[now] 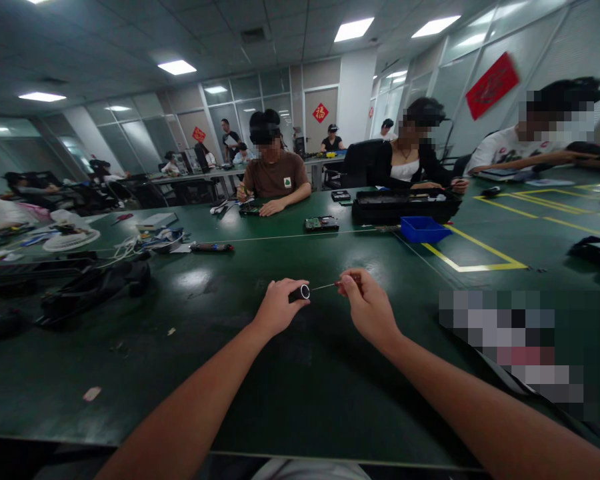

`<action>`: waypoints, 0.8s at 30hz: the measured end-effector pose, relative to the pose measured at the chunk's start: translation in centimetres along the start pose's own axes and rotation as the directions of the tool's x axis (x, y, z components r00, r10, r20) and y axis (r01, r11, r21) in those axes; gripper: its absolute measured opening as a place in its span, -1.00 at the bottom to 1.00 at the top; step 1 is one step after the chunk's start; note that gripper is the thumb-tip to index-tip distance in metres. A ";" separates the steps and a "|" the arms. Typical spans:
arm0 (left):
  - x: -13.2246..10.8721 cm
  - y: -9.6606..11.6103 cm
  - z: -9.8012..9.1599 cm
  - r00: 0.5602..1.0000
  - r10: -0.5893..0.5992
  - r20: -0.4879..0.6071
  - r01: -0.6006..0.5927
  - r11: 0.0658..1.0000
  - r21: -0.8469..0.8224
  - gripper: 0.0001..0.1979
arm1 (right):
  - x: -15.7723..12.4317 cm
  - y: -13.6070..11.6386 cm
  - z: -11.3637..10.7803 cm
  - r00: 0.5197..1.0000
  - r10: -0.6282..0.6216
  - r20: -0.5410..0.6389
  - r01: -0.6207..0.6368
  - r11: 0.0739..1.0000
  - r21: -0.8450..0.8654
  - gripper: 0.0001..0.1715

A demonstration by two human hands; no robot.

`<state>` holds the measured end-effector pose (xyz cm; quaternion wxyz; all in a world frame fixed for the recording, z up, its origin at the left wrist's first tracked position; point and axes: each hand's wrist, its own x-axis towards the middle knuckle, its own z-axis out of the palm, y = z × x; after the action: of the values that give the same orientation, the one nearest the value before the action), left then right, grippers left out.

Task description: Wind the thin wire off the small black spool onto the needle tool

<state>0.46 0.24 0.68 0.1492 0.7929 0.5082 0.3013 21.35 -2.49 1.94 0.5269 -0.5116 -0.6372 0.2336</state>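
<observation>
My left hand (pixel 279 308) is closed around a small black cylinder (pixel 301 293), its round end ringed in white and turned partly toward me. Opposite it, my right hand (pixel 369 308) pinches a thin screwdriver (pixel 325 287) with a reddish part near the fingers. The metal shaft points left and its tip reaches the cylinder; whether it touches or enters it I cannot tell. Both hands are held over the green tabletop (pixel 300 393). Fingers cover most of the screwdriver's handle.
Ahead lie a circuboard-bearing drive (pixel 321 223), a blue bin (pixel 423 229) and a long black casing (pixel 405 205). A dark tool-like bar (pixel 211 247) is left of centre, with black parts (pixel 97 287) further left. Co-workers sit across the table. A blurred-out item (pixel 510 347) lies right.
</observation>
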 end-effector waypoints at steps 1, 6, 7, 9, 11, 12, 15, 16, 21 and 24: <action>0.0 0.0 0.0 1.000 0.001 0.002 -0.001 1.000 -0.005 -0.60 | 0.0 -0.1 -0.1 1.000 -0.006 -0.002 0.006 1.000 0.001 -0.72; 0.0 -0.1 0.1 1.000 -0.006 0.012 0.006 1.000 -0.019 -0.61 | -0.1 -0.2 -0.1 0.998 -0.041 0.052 0.040 0.999 0.007 -0.74; 0.0 -0.2 0.2 1.000 -0.006 0.014 0.006 1.000 -0.020 -0.61 | -0.1 -0.2 -0.1 0.997 -0.044 0.060 0.044 0.999 -0.005 -0.74; 0.0 -0.3 0.2 1.000 -0.008 0.019 0.008 1.000 -0.017 -0.61 | 0.0 -0.2 -0.1 0.997 -0.044 0.066 0.047 0.998 -0.037 -0.75; 0.0 -0.4 0.2 1.000 -0.015 0.023 0.015 1.000 -0.014 -0.61 | 0.1 -0.3 -0.2 0.997 -0.041 0.063 0.045 0.997 -0.068 -0.76; 0.0 -0.4 0.2 0.999 -0.020 0.024 0.021 1.000 -0.015 -0.61 | 0.1 -0.4 -0.3 0.997 -0.040 0.060 0.045 0.996 -0.083 -0.76; 0.0 -0.5 0.2 0.999 -0.033 0.024 0.034 0.998 -0.045 -0.59 | 0.2 -0.5 -0.4 0.998 -0.036 0.057 0.043 0.992 -0.121 -0.75; 0.0 -0.5 0.2 0.999 -0.034 0.024 0.036 0.997 -0.063 -0.58 | 0.2 -0.6 -0.4 0.998 -0.034 0.056 0.041 0.991 -0.127 -0.75; 0.1 -0.5 0.3 1.000 -0.007 0.009 0.009 0.991 -0.137 -0.60 | 0.3 -0.5 -0.4 0.999 -0.032 0.036 0.036 0.990 -0.133 -0.74; 0.1 -0.6 0.2 1.000 -0.007 -0.012 0.005 0.988 -0.156 -0.60 | 0.3 -0.5 -0.5 0.999 -0.026 0.028 0.030 0.990 -0.139 -0.74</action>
<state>0.18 0.60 0.20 0.2087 0.7753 0.4865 0.3445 21.60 -2.52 2.65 0.4846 -0.5352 -0.6659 0.1878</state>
